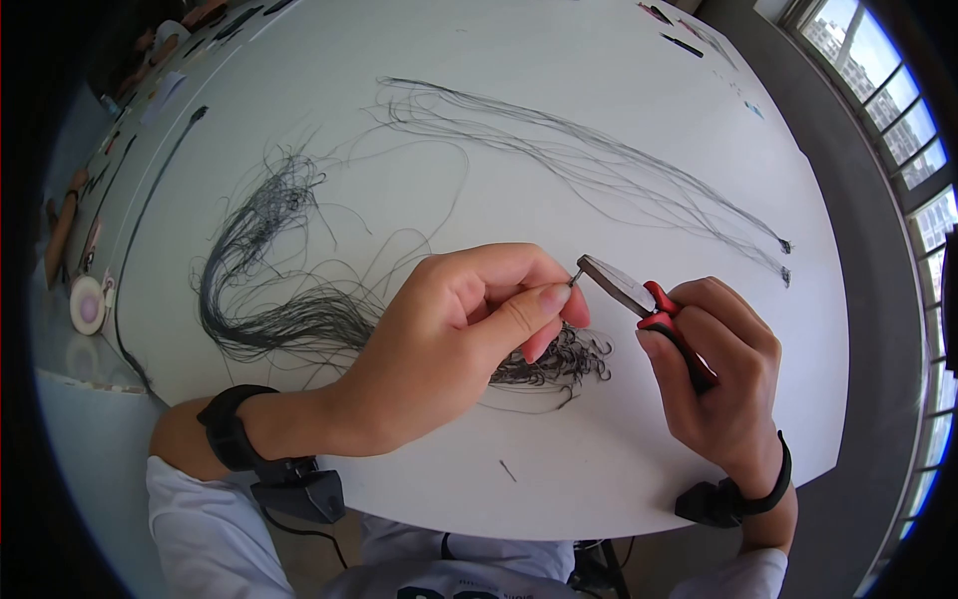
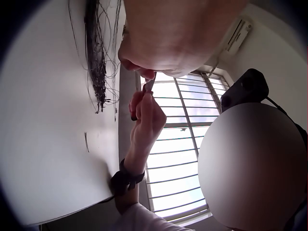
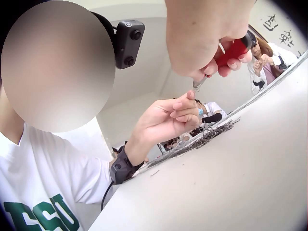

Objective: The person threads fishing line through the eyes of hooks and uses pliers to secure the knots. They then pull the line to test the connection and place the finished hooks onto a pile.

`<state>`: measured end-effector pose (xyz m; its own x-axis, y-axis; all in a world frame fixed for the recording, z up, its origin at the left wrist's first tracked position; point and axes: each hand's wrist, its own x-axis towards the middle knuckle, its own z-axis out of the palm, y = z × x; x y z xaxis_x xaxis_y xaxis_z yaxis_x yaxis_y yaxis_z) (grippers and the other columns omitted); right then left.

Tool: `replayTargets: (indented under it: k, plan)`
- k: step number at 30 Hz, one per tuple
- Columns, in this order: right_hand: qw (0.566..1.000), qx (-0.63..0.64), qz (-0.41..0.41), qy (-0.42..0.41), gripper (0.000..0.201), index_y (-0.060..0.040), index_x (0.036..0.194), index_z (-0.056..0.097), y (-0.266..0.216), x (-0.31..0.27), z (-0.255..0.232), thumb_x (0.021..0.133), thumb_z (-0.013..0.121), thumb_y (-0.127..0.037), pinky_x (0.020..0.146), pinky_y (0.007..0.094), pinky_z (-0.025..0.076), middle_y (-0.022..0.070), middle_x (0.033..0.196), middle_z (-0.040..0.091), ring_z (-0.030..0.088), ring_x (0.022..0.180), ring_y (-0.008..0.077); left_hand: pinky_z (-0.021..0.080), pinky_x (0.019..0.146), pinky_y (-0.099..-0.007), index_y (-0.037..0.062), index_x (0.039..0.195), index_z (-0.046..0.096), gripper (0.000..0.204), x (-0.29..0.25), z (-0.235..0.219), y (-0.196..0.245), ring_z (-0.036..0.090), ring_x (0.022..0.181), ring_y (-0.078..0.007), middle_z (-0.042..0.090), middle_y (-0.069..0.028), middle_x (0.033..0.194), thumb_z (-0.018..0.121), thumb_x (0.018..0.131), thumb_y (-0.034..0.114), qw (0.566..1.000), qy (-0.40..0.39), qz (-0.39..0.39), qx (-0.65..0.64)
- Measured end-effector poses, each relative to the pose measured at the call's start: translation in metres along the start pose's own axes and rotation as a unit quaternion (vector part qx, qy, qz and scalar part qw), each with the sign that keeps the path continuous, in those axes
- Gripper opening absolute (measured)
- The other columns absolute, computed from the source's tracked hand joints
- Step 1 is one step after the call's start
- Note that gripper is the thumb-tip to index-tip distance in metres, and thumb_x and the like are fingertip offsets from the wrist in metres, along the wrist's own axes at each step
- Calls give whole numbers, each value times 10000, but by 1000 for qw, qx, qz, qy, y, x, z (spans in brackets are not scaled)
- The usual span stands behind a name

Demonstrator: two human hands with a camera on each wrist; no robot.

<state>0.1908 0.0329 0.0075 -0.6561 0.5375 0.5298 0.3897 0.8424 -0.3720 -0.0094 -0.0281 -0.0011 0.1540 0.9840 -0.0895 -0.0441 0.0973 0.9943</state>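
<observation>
My left hand pinches a small dark fishing hook between thumb and forefinger; only a thin end of it shows above the fingertips. In my right hand is a pair of red-handled pliers, gripped by the handles. The tips of its nose come right at the hook's end. Below the left hand lies a pile of dark hooks on the white table, partly hidden by that hand. Their long bundle of fishing lines curves off to the left.
A second bundle of lines stretches across the table's far side. Near the front edge lies a small thin piece. A white roll sits at the left, a dark pen-like tool at the back right. Other people sit beyond.
</observation>
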Motion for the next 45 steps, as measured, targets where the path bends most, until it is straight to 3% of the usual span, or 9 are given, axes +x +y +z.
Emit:
replayTargets:
  k: [7,11,17,25,29,31,35,43,45]
  plan:
    - [1000,4,8,-14,183,22,645,511,-1,0,-1,699,684,-7,468,321,381,106,666,506,474,535,253,365,607,-188,-25,907,582,203,-1,-1,2,426,627,-45,482,4,670,444,943,120,1000,0,-4,-5]
    - [972,-130,181,81,260,53,618,468,39,8,-29,825,597,-36,433,277,296,110,576,454,332,440,160,367,607,-187,-23,912,578,194,-18,4,-2,428,626,-45,486,1,669,446,943,116,998,-51,16,-13]
    - [994,19,101,-24,157,59,662,539,26,-2,-5,775,616,-20,476,314,350,119,617,507,423,483,223,334,570,-179,-23,923,570,221,-3,1,6,422,625,-47,490,6,677,430,950,146,996,-48,-31,-70]
    - [987,-72,75,-126,108,16,704,576,23,-9,-3,720,657,-53,739,363,441,112,838,538,525,786,261,337,546,-184,-29,916,570,214,2,-3,1,439,608,-56,521,-16,679,432,935,135,986,-94,-59,-121]
    - [986,-81,71,-129,113,14,743,582,15,-6,-9,719,670,-53,734,353,452,105,846,560,547,806,259,367,543,-198,-42,897,579,222,3,-3,0,476,593,-71,561,-47,684,432,927,122,981,-127,-59,-137]
    - [986,136,78,-56,132,12,787,583,4,0,-8,716,682,-39,712,336,461,109,875,589,567,809,256,379,545,-202,-45,895,583,224,1,0,5,494,597,-76,572,-54,692,436,926,120,978,-152,-65,-129]
    - [959,271,6,-81,150,-5,836,593,2,-3,-4,713,680,-5,649,312,459,94,812,611,570,729,244,404,554,-212,-58,909,591,226,-2,5,12,528,610,-88,597,-74,719,448,922,117,971,-182,-86,-129]
    - [979,192,-40,-53,134,-17,762,591,-1,-4,-8,679,632,79,564,285,427,77,719,585,536,638,214,505,683,-267,-85,957,578,229,-6,8,8,618,737,-167,630,-142,852,456,930,106,980,-157,-77,-92]
    - [963,252,51,-83,86,-9,767,586,-2,-8,-9,723,586,65,583,266,421,78,711,578,538,650,172,522,725,-284,-90,969,575,230,-6,10,7,635,777,-193,632,-161,880,457,931,104,984,-136,-70,-93]
